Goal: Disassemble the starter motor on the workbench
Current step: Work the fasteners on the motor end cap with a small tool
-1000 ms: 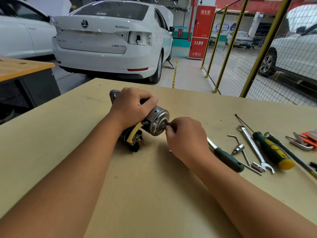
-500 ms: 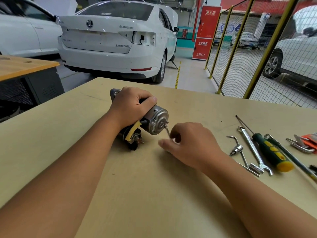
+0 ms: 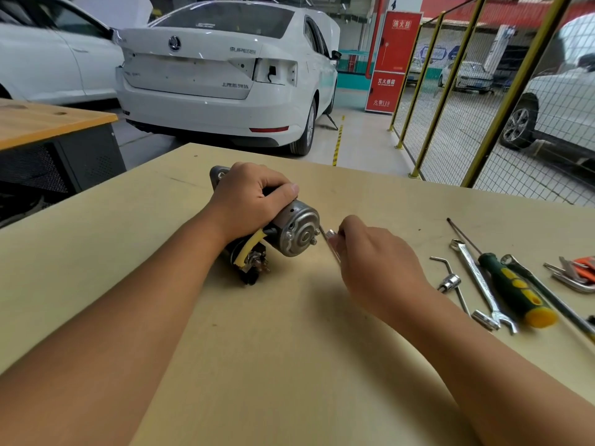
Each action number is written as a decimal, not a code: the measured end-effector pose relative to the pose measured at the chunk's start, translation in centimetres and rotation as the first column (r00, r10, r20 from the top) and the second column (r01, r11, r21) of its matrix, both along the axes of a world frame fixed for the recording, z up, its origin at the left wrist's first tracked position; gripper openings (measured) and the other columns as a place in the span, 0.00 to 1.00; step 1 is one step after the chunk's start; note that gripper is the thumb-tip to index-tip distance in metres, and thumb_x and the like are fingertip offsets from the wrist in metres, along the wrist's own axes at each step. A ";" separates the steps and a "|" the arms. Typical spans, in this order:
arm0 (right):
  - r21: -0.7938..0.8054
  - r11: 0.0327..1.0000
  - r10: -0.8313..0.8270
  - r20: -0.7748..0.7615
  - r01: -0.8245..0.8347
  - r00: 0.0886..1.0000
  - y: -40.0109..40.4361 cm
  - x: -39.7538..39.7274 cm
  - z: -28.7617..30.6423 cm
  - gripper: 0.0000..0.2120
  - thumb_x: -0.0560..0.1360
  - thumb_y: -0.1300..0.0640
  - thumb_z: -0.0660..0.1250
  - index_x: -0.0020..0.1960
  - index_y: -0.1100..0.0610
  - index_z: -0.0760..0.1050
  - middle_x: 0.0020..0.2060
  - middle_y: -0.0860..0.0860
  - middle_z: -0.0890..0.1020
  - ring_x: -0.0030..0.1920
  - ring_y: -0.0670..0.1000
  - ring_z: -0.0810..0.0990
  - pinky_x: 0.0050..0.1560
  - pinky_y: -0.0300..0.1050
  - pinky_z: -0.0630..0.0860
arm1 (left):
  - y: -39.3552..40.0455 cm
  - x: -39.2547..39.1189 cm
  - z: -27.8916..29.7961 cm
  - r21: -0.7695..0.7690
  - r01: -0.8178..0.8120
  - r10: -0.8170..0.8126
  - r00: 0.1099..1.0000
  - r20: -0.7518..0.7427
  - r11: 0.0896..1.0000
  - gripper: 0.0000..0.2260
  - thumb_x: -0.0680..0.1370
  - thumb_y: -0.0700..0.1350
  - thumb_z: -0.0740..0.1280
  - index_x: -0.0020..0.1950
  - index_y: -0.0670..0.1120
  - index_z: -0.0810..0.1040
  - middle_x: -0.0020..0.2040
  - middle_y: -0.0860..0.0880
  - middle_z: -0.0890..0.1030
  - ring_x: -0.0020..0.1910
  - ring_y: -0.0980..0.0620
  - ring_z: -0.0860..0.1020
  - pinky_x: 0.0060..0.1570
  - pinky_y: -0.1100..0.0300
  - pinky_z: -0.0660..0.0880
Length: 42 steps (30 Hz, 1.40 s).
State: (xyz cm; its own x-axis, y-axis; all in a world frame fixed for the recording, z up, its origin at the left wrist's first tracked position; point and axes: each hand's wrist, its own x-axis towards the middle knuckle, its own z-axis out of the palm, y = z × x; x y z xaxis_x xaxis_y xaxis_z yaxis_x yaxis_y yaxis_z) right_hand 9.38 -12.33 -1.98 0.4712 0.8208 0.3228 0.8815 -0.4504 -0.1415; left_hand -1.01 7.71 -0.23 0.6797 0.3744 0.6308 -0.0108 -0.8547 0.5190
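The starter motor (image 3: 299,233) lies on its side on the pale workbench (image 3: 257,349), silver end cap facing right, black solenoid with yellow tape below it. My left hand (image 3: 248,197) grips the motor body from above, thumb across the housing. My right hand (image 3: 373,262) sits just right of the end cap and pinches a thin metal rod (image 3: 323,235) whose tip is next to the cap's edge. Whether the rod is a long bolt or a tool shaft cannot be told; its lower end is hidden under my fingers.
Tools lie at the right: an L-shaped socket wrench (image 3: 449,280), a combination wrench (image 3: 476,278), a green and yellow screwdriver (image 3: 515,288), a long thin driver (image 3: 547,294), hex keys (image 3: 576,273). Beyond the bench stand a white car (image 3: 225,75) and yellow mesh fence (image 3: 450,91).
My right hand left the end cap, drew back a little to the right and now holds the thin rod by the cap. My left hand kept its grip on the motor.
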 end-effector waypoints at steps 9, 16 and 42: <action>0.119 0.970 0.014 -0.899 0.212 0.438 0.4 -1.7 0.1 0.15 0.85 0.50 0.56 0.48 0.58 0.76 0.31 0.51 0.71 0.29 0.51 0.69 0.30 0.43 0.66 | -0.4 -0.9 0.1 -0.039 0.079 -0.079 0.997 -0.014 0.996 0.12 0.78 0.50 0.69 0.46 0.45 0.89 0.41 0.51 0.86 0.44 0.53 0.84 0.48 0.48 0.81; 0.115 0.967 0.150 -0.978 0.227 -0.145 0.3 -1.4 0.6 0.11 0.85 0.59 0.59 0.54 0.65 0.77 0.33 0.54 0.71 0.26 0.47 0.67 0.23 0.39 0.64 | -0.4 -0.9 0.1 -0.022 0.078 -0.078 0.997 -0.010 0.997 0.12 0.78 0.49 0.69 0.45 0.44 0.89 0.40 0.50 0.87 0.43 0.51 0.84 0.47 0.48 0.80; 0.163 0.958 0.140 -0.984 0.237 0.111 0.9 -1.7 -0.2 0.10 0.82 0.58 0.66 0.48 0.65 0.79 0.34 0.57 0.77 0.26 0.48 0.69 0.26 0.41 0.67 | -0.5 -0.8 0.0 -0.022 0.067 -0.067 0.998 -0.002 0.997 0.12 0.78 0.49 0.68 0.45 0.44 0.89 0.41 0.50 0.87 0.43 0.52 0.84 0.46 0.46 0.81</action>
State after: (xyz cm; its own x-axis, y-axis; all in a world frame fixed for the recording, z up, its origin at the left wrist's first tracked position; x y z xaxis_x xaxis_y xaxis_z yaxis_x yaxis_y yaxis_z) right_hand 7.70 -11.44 -2.16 0.5587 0.7708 -0.3061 -0.1457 -0.2721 -0.9512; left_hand -1.84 7.19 -0.19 0.7056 0.3412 0.6211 -0.0665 -0.8407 0.5374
